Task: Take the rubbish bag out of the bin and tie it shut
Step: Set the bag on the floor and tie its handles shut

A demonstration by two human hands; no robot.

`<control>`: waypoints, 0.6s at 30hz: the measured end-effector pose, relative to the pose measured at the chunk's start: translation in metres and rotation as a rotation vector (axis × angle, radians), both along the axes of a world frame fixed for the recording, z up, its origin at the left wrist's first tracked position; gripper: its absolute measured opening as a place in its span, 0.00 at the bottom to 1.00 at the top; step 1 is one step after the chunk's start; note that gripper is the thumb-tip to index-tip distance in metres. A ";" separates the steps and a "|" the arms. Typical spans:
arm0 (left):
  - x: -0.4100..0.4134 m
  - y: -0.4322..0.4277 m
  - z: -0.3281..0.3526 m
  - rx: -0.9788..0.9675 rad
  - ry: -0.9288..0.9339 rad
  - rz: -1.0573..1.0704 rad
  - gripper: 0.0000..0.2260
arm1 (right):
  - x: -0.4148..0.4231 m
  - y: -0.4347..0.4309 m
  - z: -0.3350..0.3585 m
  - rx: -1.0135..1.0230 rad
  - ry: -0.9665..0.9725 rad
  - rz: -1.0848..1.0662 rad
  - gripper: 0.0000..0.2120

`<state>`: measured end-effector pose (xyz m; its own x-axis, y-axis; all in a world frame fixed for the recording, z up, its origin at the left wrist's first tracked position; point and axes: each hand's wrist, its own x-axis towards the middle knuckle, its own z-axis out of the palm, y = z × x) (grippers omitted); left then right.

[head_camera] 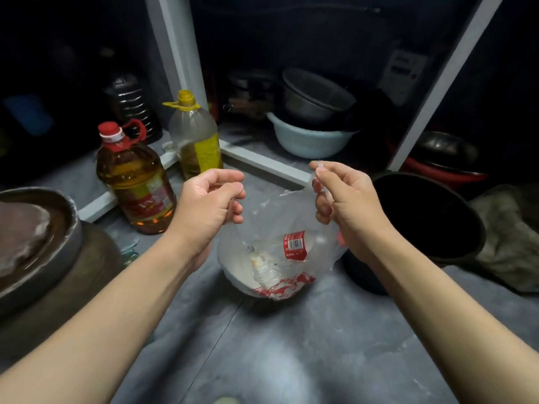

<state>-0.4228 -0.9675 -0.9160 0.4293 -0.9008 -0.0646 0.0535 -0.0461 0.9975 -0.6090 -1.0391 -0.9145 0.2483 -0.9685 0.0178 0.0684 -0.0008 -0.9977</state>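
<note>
- The grey floor (pixel 277 345) carries everything; one black bin (pixel 423 223) stands at the right, showing no liner.
- One clear rubbish bag (pixel 280 217) is held up just left of the bin, already out of it and its mouth untied, so tying looks like the step in hand.
- Two oil bottles (pixel 134 176) stand at the back left.
- Two hands: the left hand (pixel 210 199) and right hand (pixel 341 199) each pinch a top edge of the bag, held apart; the next move likely calls for crossing and knotting them.
- One red-labelled plastic bottle (pixel 294 244) lies inside the bag.
</note>
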 end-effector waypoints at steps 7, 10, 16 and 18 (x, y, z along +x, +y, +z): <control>0.008 0.000 -0.043 0.013 -0.049 0.046 0.07 | 0.011 0.003 -0.043 0.019 0.014 0.016 0.12; 0.009 0.001 -0.055 0.021 -0.037 0.048 0.07 | 0.014 0.004 -0.054 0.044 0.005 0.037 0.07; 0.006 0.001 -0.069 0.047 -0.073 0.038 0.07 | 0.011 0.005 -0.071 0.072 0.025 0.034 0.08; 0.005 0.002 -0.074 0.057 -0.077 0.034 0.07 | 0.009 0.007 -0.077 0.080 0.044 0.030 0.11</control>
